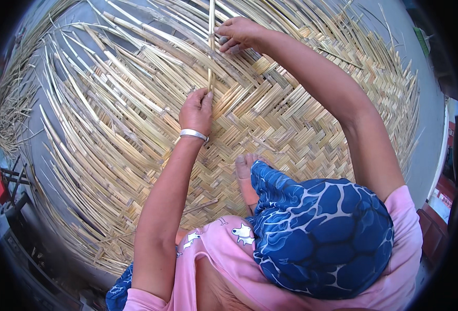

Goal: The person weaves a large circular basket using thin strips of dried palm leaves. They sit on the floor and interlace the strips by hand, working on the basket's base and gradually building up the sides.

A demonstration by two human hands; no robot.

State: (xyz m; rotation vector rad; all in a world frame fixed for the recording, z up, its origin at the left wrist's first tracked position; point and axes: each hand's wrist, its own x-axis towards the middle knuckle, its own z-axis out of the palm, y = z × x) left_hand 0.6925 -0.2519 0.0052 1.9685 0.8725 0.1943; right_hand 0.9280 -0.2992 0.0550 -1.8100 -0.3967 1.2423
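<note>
A large mat [312, 137] of split, straw-coloured cane lies under me, woven in a zigzag pattern with long loose ends. My left hand [196, 111], with a pale bracelet at the wrist, is closed on the lower end of a narrow cane strip [211, 41]. That strip runs straight away from me across the loose ends. Farther up it, my right hand [239, 35] is beside the strip, fingers bent but apart, fingertips close to it. Whether they touch it is hard to tell. My bare foot [244, 165] rests on the woven part.
Long unwoven strips [89, 114] fan out at the left and far side. A heap of loose stalks [13, 114] lies on the grey floor [41, 116] at far left. Near it stands a red object [1, 185] with dark legs. Reddish furniture [433, 233] stands at right.
</note>
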